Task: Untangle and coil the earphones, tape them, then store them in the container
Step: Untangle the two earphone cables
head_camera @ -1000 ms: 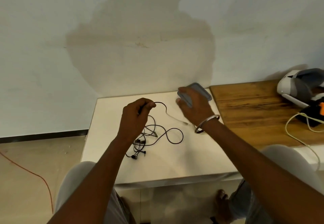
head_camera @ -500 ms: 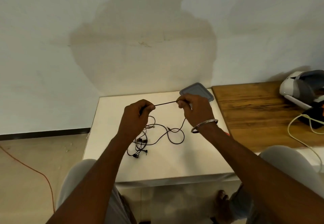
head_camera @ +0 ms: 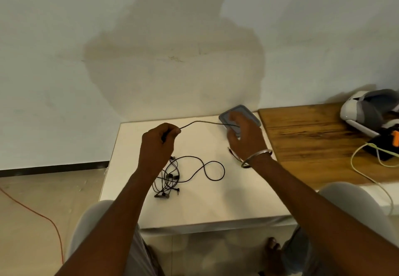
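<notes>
With your left hand point(head_camera: 158, 146) clenched on the cable of the earphones point(head_camera: 172, 178) mid-frame and your right hand point(head_camera: 245, 139) blurred, its grasp unclear, by the grey container point(head_camera: 251, 116), draw the strand out slowly so the tangle on the white table point(head_camera: 216, 206) loosens, not tightens.

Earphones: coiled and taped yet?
No, the earphones lie in a loose tangle on the white table, one strand pinched in the left hand.
</notes>
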